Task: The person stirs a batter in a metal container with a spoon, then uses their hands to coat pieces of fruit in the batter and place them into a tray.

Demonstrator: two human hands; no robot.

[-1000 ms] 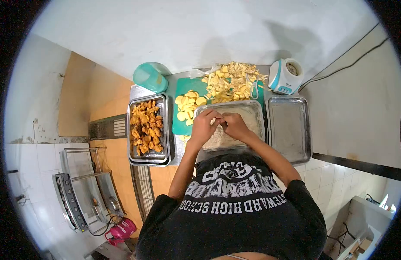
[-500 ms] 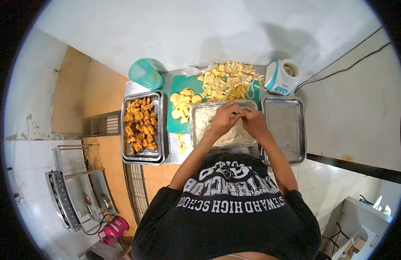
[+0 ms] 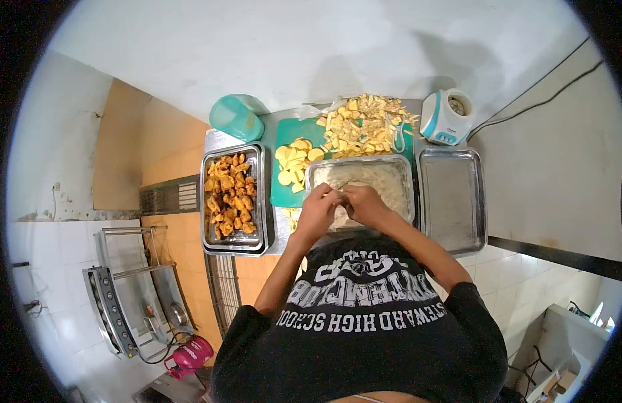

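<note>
My left hand (image 3: 318, 212) and my right hand (image 3: 365, 205) meet over the near left part of a metal tray (image 3: 413, 195). Pale, floury or batter-like stuff (image 3: 390, 188) fills that tray. Both hands are closed, thumbs and fingers pinched together at the fingertips. Whatever lies between them is too small and covered to make out. Under the tray's far left side is a green cutting board (image 3: 282, 195), bearing yellow potato slices (image 3: 297, 161) and a heap of cut, peel-like potato pieces (image 3: 365, 127).
To the left stands a tray (image 3: 264, 221) of browned fried pieces (image 3: 229, 195), with a teal plastic container (image 3: 236, 119) behind it. A bare metal tray (image 3: 452, 201) lies on the right. Beyond it is a white and blue appliance (image 3: 447, 117) with a cord.
Both hands have come nearer to my body and toward the tray's left side, still pinched together. The view has shifted slightly, so the table appears further right.
</note>
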